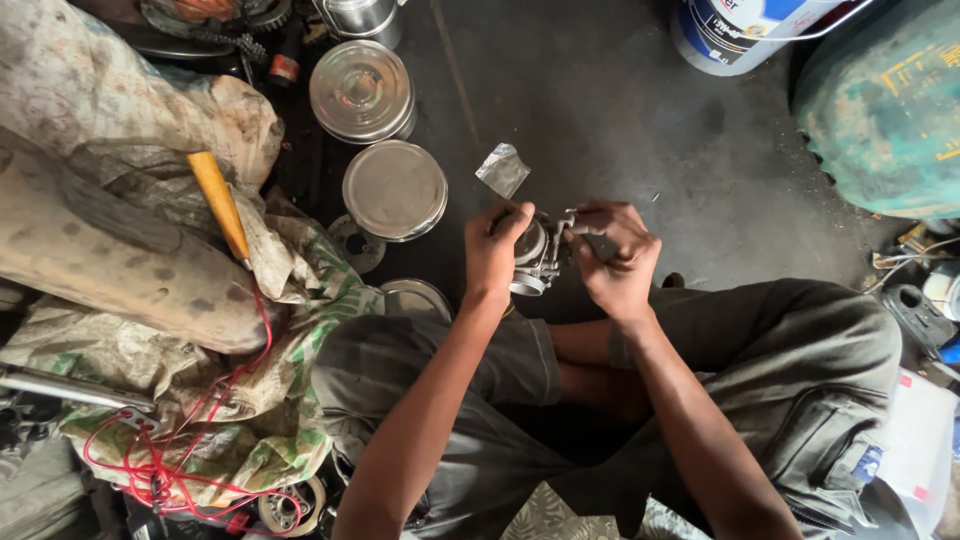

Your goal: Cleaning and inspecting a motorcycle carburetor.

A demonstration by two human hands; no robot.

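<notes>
A small grey metal engine part point(538, 256), like a carburettor, is held between both hands above the dark floor. My left hand point(492, 250) grips its left side. My right hand point(615, 252) closes on its right side, fingers curled over the top. A small scrap of grey sandpaper or foil point(502, 169) lies on the floor just beyond the hands. I sit cross-legged in olive trousers point(800, 350).
Two round metal tins point(361, 90) point(394, 189) stand to the left. Dirty sacks point(120, 250) with an orange-handled tool point(221, 203) and red wires point(160, 470) fill the left side. A white bucket point(730, 30) and a green drum point(890, 100) stand at the back right.
</notes>
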